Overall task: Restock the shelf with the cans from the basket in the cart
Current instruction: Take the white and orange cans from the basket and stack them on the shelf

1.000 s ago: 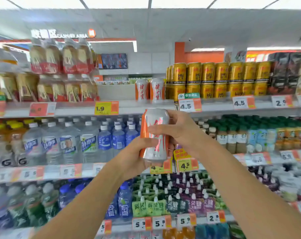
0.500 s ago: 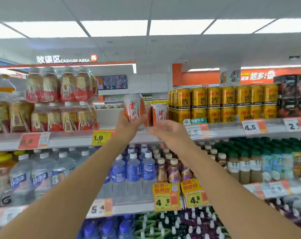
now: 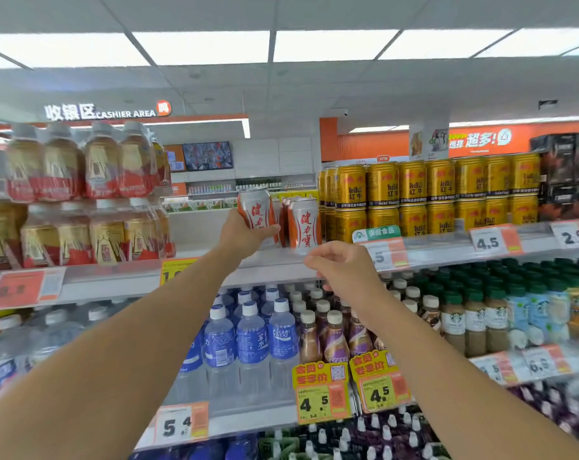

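Note:
My left hand (image 3: pixel 245 235) grips a white and orange can (image 3: pixel 255 209) from below, holding it slightly tilted over the top shelf (image 3: pixel 281 260). Just right of it, a few matching cans (image 3: pixel 303 224) stand on that shelf. My right hand (image 3: pixel 339 263) hovers in front of the shelf edge below those cans, fingers loosely curled and holding nothing. The basket and cart are out of view.
Gold Red Bull cans (image 3: pixel 427 194) fill the top shelf to the right. Shrink-wrapped tea bottle packs (image 3: pixel 82 194) are stacked to the left. The shelf below carries water bottles (image 3: pixel 251 343) and coffee bottles (image 3: pixel 334 336). Price tags (image 3: pixel 487 242) line the shelf edges.
The can passed from both hands to my left hand alone and rose to the top shelf beside the standing cans. My right hand let go and dropped to the shelf edge.

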